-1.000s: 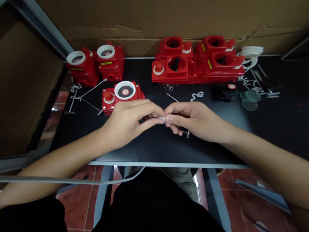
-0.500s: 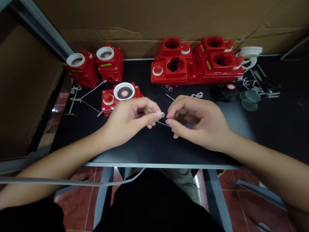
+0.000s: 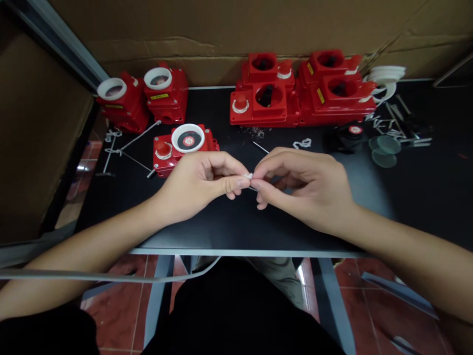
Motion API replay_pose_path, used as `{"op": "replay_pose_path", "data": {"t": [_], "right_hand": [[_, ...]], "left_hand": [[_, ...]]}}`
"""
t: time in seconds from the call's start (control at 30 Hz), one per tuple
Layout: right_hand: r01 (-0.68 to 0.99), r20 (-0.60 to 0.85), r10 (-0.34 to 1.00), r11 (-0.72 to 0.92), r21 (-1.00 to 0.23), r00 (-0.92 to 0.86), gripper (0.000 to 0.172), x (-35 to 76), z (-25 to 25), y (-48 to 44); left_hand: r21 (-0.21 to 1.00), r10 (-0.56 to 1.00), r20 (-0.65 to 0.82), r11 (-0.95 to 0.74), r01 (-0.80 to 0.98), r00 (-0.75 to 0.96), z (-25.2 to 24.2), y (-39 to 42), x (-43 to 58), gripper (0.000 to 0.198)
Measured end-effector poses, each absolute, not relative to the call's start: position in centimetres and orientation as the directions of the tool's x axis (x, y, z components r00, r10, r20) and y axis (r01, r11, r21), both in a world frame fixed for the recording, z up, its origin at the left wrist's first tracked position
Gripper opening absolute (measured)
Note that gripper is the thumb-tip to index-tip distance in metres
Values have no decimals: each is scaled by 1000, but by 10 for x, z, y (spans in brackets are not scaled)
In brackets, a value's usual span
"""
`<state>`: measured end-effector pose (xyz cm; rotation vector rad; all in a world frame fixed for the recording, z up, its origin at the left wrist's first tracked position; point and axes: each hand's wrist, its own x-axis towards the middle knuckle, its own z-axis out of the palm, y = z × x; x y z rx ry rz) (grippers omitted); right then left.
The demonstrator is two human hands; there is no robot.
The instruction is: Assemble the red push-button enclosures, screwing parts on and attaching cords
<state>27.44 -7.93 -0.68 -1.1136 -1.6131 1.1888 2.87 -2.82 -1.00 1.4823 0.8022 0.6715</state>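
My left hand (image 3: pixel 207 185) pinches a small bundle of white cord (image 3: pixel 248 176) between thumb and forefinger, above the front part of the black table. From the other side my right hand (image 3: pixel 303 187) meets it, thumb and forefinger closed on the bundle's right end. A thin pale strand or rod (image 3: pixel 253 188) shows just below the fingertips; its ends are hidden by the hands. Beyond my left hand sits a red box with a white-ringed round window (image 3: pixel 188 139), partly covered by that hand. Behind my right hand lies another coiled white cord (image 3: pixel 303 143).
Two red boxes with white rings (image 3: pixel 162 98) stand back left, near corded metal rods (image 3: pixel 118 152). Red housings with open round holes (image 3: pixel 266 106) line the back. At right are a black part (image 3: pixel 347 138), glass discs (image 3: pixel 384 150), white rings (image 3: pixel 386 74) and metal rods (image 3: pixel 397 118).
My right hand has moved slightly left, so its fingertips have closed the gap and now pinch the white cord bundle. My left hand keeps its hold.
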Motion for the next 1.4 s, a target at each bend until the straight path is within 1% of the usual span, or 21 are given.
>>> {"op": "replay_pose_path", "data": {"t": [0.13, 0.23, 0.37, 0.47, 0.53, 0.63, 0.7, 0.8, 0.87, 0.97, 1.1, 1.2, 1.23, 1.27, 1.4], "right_hand": [[129, 54, 957, 94, -987, -284, 37, 276, -7, -76], [116, 3, 953, 40, -992, -303, 40, 277, -7, -73], [143, 37, 956, 82, -986, -292, 39, 278, -6, -71], [113, 32, 953, 69, -991, -300, 36, 277, -5, -70], [92, 18, 952, 48, -995, -304, 35, 278, -6, -69], [85, 29, 952, 57, -995, -306, 34, 279, -9, -67], [90, 49, 950, 81, -993, -307, 32, 280, -12, -66], [116, 83, 948, 124, -985, -306, 23, 283, -14, -65], [159, 115, 947, 169, -973, -300, 17, 285, -14, -64], [224, 155, 941, 227, -948, -300, 15, 288, -14, -63], [232, 204, 914, 296, -927, -351, 10, 287, -17, -64], [211, 263, 878, 367, -906, -400, 23, 285, -22, -66], [218, 289, 863, 402, -889, -414, 24, 284, -23, -67], [233, 322, 847, 445, -865, -422, 21, 284, -25, -68], [324, 457, 784, 601, -731, -421, 4, 284, -26, -68]], "left_hand": [[996, 808, -71, 29, 80, 585, -9, -28, 30, 18], [996, 812, -58, 7, 89, 580, -9, -28, 29, 14], [995, 813, -2, -54, 78, 583, -10, -27, 26, 8], [995, 813, 34, -84, 60, 581, -10, -26, 26, 5], [992, 816, 43, -102, 71, 577, -8, -26, 26, 5], [986, 821, 29, -118, 121, 570, -4, -27, 27, 6], [983, 821, 6, -111, 149, 571, -2, -28, 27, 6], [981, 819, -13, -102, 168, 573, -1, -30, 26, 5], [978, 821, 0, -120, 171, 571, -1, -31, 26, 6], [970, 824, 30, -160, 182, 566, -3, -32, 26, 8], [966, 827, 50, -182, 183, 560, -5, -32, 27, 5], [970, 828, 44, -170, 176, 558, -6, -33, 26, 6], [971, 826, 36, -161, 176, 563, -5, -33, 26, 8], [973, 821, 23, -150, 178, 570, -5, -34, 26, 9], [974, 801, -7, -130, 185, 599, -4, -34, 25, 12]]}}
